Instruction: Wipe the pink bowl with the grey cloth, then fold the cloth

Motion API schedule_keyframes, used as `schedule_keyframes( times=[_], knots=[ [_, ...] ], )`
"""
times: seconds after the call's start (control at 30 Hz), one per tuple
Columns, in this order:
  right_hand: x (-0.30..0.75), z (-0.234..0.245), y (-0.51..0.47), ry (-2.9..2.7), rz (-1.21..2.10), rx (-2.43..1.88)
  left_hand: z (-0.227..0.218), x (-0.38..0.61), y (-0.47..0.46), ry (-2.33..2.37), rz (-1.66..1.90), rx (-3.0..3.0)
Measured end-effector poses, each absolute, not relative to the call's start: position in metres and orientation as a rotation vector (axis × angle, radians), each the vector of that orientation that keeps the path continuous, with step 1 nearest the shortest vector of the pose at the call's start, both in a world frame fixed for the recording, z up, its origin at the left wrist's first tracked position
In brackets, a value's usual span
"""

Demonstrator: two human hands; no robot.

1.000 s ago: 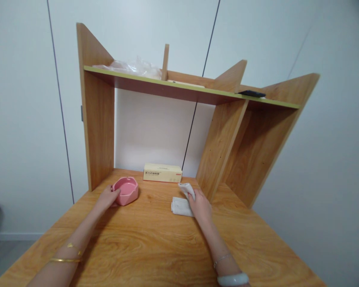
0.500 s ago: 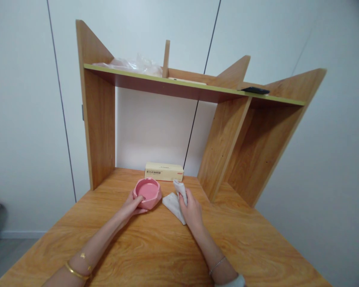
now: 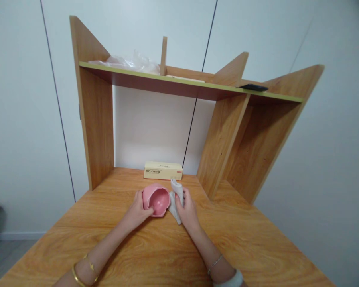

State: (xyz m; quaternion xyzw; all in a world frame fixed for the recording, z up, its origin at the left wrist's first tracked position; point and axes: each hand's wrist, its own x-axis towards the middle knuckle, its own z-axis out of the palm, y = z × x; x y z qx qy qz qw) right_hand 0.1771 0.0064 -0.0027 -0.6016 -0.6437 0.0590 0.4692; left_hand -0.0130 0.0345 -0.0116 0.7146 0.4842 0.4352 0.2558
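Fingers of the left hand (image 3: 138,213) are gripping the pink bowl (image 3: 148,194), now tipping its opening toward four o'clock instead of upward as earlier. At the bowl's three o'clock, the right hand (image 3: 188,211) is pinching a grey cloth (image 3: 177,188), closer than before, perhaps touching. Beyond, at twelve, a box (image 3: 163,172) is lying.
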Motion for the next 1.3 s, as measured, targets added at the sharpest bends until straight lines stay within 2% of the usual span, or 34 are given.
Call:
schedule_keyframes(
  times=[0.2,0.33,0.5,0.67,0.9,1.17,1.3],
  knots=[
    [0.164,0.002,-0.002,-2.025,-0.136,-1.551,-0.005,-0.013,0.026,1.502,0.988,1.976],
    [0.152,0.009,-0.003,-2.108,-0.222,-1.805,0.005,-0.009,0.019,1.586,0.917,2.073],
    [0.142,0.012,-0.006,-2.236,-0.149,-1.957,0.017,-0.003,0.009,1.515,0.854,2.256],
    [0.14,0.009,-0.008,-2.339,-0.044,-1.799,0.018,-0.005,0.008,1.545,0.772,2.27],
    [0.141,0.018,-0.001,-2.199,-0.314,-2.029,0.02,-0.004,0.006,1.578,0.772,2.248],
    [0.136,0.005,-0.009,-2.26,0.012,-1.807,0.015,-0.008,0.007,1.539,0.835,2.267],
    [0.132,0.009,-0.008,-2.268,-0.069,-1.903,0.013,-0.012,0.011,1.491,0.845,2.303]
  ],
)
